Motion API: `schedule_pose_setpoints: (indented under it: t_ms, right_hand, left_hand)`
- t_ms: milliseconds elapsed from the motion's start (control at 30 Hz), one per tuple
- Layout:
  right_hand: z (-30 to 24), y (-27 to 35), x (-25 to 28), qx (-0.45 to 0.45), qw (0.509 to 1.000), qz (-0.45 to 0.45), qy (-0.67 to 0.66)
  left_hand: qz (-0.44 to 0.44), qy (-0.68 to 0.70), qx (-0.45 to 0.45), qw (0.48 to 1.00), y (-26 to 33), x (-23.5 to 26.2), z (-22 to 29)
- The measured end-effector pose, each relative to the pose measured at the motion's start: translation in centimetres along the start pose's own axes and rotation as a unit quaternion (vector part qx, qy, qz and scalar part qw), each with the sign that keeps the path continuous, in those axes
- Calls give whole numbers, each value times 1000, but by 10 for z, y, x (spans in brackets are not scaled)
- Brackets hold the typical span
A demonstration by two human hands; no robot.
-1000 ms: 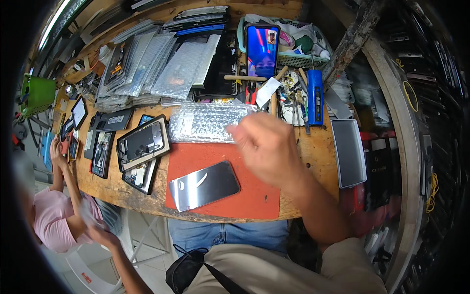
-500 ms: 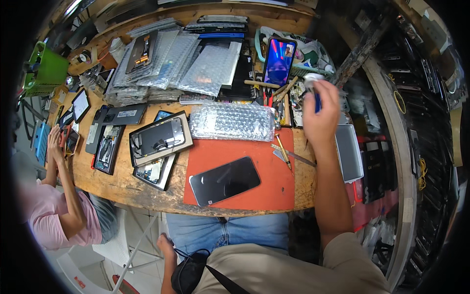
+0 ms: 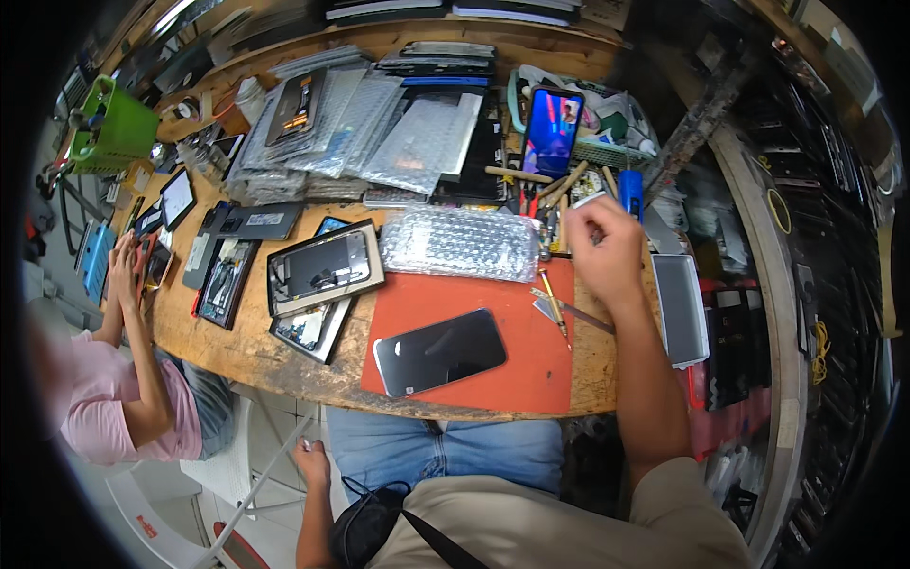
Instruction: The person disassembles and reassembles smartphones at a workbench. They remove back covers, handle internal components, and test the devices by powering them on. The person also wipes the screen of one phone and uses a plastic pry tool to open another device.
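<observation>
My right hand (image 3: 605, 248) is raised over the table's right side, in front of the tools, its fingers curled. A whitish bit shows by its fingertips; what it holds, if anything, I cannot make out. Just behind it stands a blue cylindrical container (image 3: 630, 192). My left hand (image 3: 311, 462) hangs low beside my left thigh, fingers closed, with a small pale thing at the fingertips, too small to name. A dark-screened smartphone (image 3: 442, 352) lies face up on the orange mat (image 3: 512, 389), touched by neither hand. Behind it lies a bubble-wrap package (image 3: 462, 245). A gold-coloured screwdriver (image 3: 553, 299) rests at the mat's right edge.
Bubble-wrapped panels (image 3: 327, 133) are piled at the back. A lit phone (image 3: 552, 133) stands before a green basket (image 3: 616, 152). Opened phones and a box (image 3: 322, 268) lie left; a grey tray (image 3: 681, 308) sits right. A co-worker's hands (image 3: 123, 270) work at far left.
My right hand has come lower and slightly left; the blue container it held now stands behind it. My left hand has risen a little. The whole view has shifted slightly.
</observation>
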State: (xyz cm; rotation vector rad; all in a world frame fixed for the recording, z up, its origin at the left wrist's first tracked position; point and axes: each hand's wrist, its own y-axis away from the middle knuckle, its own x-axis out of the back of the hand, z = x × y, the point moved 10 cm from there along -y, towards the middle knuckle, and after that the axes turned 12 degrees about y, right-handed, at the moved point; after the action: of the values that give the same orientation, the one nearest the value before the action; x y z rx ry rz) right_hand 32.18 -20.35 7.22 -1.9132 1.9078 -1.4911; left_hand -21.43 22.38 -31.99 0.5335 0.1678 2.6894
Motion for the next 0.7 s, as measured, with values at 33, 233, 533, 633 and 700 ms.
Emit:
schedule_pose_setpoints:
  t_ms: [33,233,533,633,700]
  right_hand:
    - [-5,2,-13,29,999,-37,7]
    - [-37,20,-42,114,986,-121,-26]
    - [-20,12,-33,87,992,-92,-11]
    - [-17,13,-37,85,992,-97,-10]
    - [-22,14,-39,90,990,-106,-10]
  left_hand:
    - [2,-49,-41,998,-19,12,-4]
    - [-49,190,-178,964,-164,-12,84]
    - [17,318,22,948,-271,-69,86]
    - [18,294,26,955,-272,-70,86]
    - [21,276,27,961,-274,-69,89]
